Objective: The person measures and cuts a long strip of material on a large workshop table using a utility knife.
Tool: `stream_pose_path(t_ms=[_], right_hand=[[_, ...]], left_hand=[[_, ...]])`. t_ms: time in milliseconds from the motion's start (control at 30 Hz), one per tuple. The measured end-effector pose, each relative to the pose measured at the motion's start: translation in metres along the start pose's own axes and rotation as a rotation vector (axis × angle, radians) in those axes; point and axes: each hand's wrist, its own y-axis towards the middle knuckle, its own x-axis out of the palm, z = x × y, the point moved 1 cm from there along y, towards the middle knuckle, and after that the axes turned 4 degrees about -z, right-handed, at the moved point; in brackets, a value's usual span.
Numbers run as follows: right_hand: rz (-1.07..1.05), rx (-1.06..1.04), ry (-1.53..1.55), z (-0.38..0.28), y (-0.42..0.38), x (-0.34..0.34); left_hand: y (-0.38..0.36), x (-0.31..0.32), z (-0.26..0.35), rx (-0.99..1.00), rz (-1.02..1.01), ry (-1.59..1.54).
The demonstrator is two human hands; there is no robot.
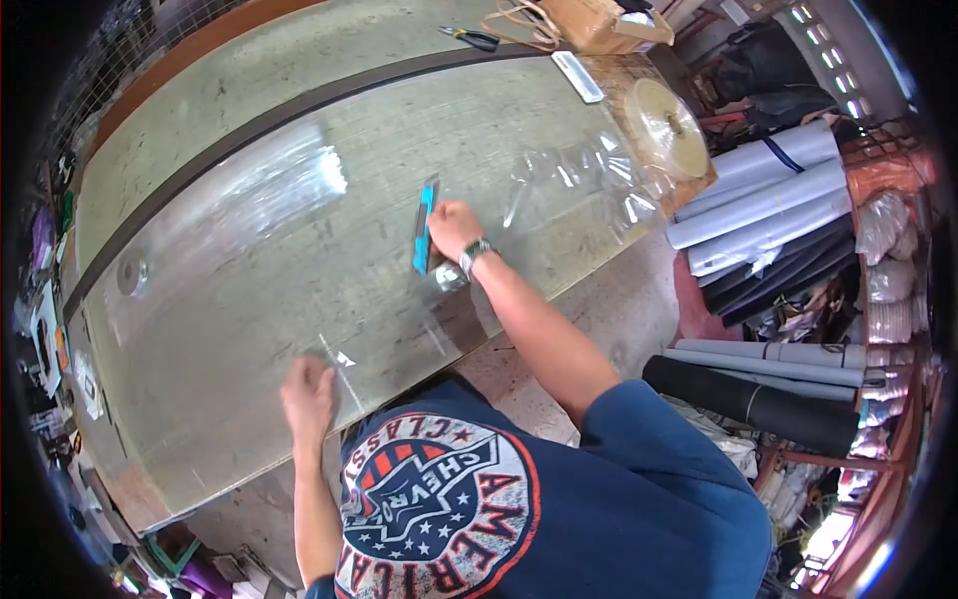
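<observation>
My right hand (457,232), with a watch on the wrist, is closed around a blue cutter knife (425,228) above the middle of the worktable (230,419). The knife points away from me. A shiny piece of clear plastic (451,277) shows just below that hand. Near the table's front edge, my left hand (307,394) is slightly blurred, thumb apart from the fingers, and I see nothing in it. Beside it on the right, a thin pale edge (344,374) runs along the tabletop, with a small white glint.
Crumpled clear film (589,175) trails from a clear plastic roll (667,130) at the right end. A white block (577,77), pliers (471,38) and a cardboard box (604,25) lie at the back. A tape roll (132,272) sits left. Material rolls (763,200) stand right of the table.
</observation>
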Motion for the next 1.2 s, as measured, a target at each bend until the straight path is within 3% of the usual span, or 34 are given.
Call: stream_pose_path(t_ms=[33,67,167,233,333,400,500,567,633,700,767,967,1200], right_hand=[[-0.009,0.051,0.051,-0.001,0.020,-0.012],[-0.014,0.105,0.095,-0.002,0.035,-0.022],[-0.052,0.163,0.119,0.021,0.079,-0.025],[0.046,0.109,-0.220,0.031,0.092,-0.019],[0.361,-0.313,-0.524,-0.039,0.013,-0.001],[0.022,-0.464,-0.271,-0.084,-0.045,0.043],[-0.437,-0.888,-0.164,-0.122,-0.138,0.150],[-0.795,-0.911,-0.056,-0.140,-0.189,0.214],[-0.964,-0.779,-0.156,-0.165,-0.219,0.250],[-1.124,-0.743,-0.266,-0.175,-0.219,0.279],[-1.197,-0.540,-0.213,-0.187,-0.224,0.289],[-1.199,-0.261,-0.143,-0.175,-0.220,0.313],[-1.105,-0.152,-0.232,-0.156,-0.245,0.329]], left_hand=[[-0.011,-0.012,0.014,-0.094,0.029,-0.121],[-0.020,-0.016,-0.012,-0.100,0.090,-0.066],[-0.052,-0.041,-0.047,-0.210,0.149,-0.448],[-0.071,-0.062,-0.062,-0.199,0.247,-0.515],[-0.094,-0.095,-0.074,-0.199,0.376,-0.506],[-0.105,-0.128,-0.078,-0.204,0.379,-0.452],[-0.110,-0.162,-0.081,-0.261,0.306,-0.443],[-0.103,-0.184,-0.081,-0.221,0.248,-0.403],[-0.096,-0.202,-0.117,-0.202,0.260,-0.325],[-0.088,-0.219,-0.155,-0.188,0.263,-0.503],[-0.088,-0.249,-0.188,-0.202,0.320,-0.437],[-0.113,-0.328,-0.263,-0.284,0.483,-0.367],[-0.147,-0.390,-0.331,-0.436,0.630,-0.146]])
